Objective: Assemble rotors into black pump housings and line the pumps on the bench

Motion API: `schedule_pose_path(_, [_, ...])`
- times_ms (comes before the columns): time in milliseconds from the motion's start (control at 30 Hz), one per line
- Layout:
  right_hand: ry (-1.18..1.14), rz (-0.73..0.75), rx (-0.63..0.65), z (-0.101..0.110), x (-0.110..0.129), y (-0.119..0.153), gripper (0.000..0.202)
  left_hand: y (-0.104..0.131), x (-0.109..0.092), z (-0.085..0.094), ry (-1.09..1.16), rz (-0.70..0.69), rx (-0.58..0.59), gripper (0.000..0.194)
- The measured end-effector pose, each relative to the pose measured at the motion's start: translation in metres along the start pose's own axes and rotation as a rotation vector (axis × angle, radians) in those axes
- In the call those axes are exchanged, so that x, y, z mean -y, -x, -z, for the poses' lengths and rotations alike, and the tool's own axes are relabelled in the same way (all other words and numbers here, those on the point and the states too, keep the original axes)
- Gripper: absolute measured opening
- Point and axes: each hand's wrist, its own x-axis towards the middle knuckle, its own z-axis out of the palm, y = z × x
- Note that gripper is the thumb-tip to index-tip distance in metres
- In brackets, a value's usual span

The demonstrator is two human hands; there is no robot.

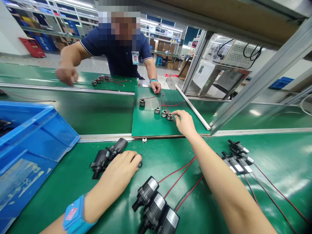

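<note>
My right hand (184, 122) reaches onto a green board (146, 125), its thumb and forefinger closed at a small round motor core (170, 116) with a red wire. Two similar cores (164, 113) sit just left of it, and another core (142, 102) lies farther left. Over the bench my left hand (124, 165) curls on a black pump, mostly hidden under the fingers. Beside that hand lie black pumps (99, 161). Several labelled pumps (156, 206) with red wires rest between my forearms.
A blue bin (36, 146) stands at the left. More wired pumps (237, 159) lie at the right. Across the bench, a person (122, 55) holds a wire at the board's far edge. A white tube (192, 107) and metal post (258, 78) flank the board.
</note>
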Motion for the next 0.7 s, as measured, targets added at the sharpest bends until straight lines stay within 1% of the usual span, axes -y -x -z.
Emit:
schedule_pose_path(67, [0.028, -0.01, 0.031, -0.005, -0.009, -0.012, 0.03, 0.002, -0.005, 0.001, 0.173, 0.008, 0.0, 0.034])
schedule_pose_path(133, [0.049, -0.006, 0.05, -0.011, -0.014, -0.017, 0.026, 0.003, -0.009, 0.002, 0.374, 0.046, -0.07, 0.043])
schedule_pose_path(200, [0.072, -0.009, 0.044, -0.014, -0.015, -0.017, 0.021, 0.003, -0.012, 0.001, 0.545, 0.112, -0.146, 0.04])
schedule_pose_path(233, [0.083, -0.011, 0.033, -0.015, -0.015, -0.016, 0.02, 0.003, -0.014, 0.0, 0.611, 0.154, -0.166, 0.038])
schedule_pose_path(300, [0.104, -0.023, 0.0, -0.013, -0.011, -0.009, 0.017, 0.002, -0.015, -0.002, 0.728, 0.242, -0.167, 0.035])
schedule_pose_path(367, [0.083, -0.036, -0.075, -0.006, -0.004, 0.003, 0.017, 0.001, -0.017, -0.004, 0.823, 0.314, -0.151, 0.035])
schedule_pose_path(467, [-0.083, 0.009, -0.221, 0.013, 0.019, 0.031, 0.017, -0.001, -0.018, -0.007, 0.888, 0.366, -0.173, 0.039])
schedule_pose_path(533, [-0.218, 0.092, -0.26, 0.027, 0.041, 0.054, 0.016, -0.001, -0.019, -0.008, 0.895, 0.384, -0.199, 0.044])
schedule_pose_path(600, [-0.319, 0.178, -0.23, 0.037, 0.067, 0.077, 0.014, 0.0, -0.02, -0.008, 0.901, 0.397, -0.217, 0.049])
schedule_pose_path(700, [-0.401, 0.275, -0.096, 0.039, 0.098, 0.103, 0.014, 0.001, -0.022, -0.009, 0.936, 0.406, -0.232, 0.055])
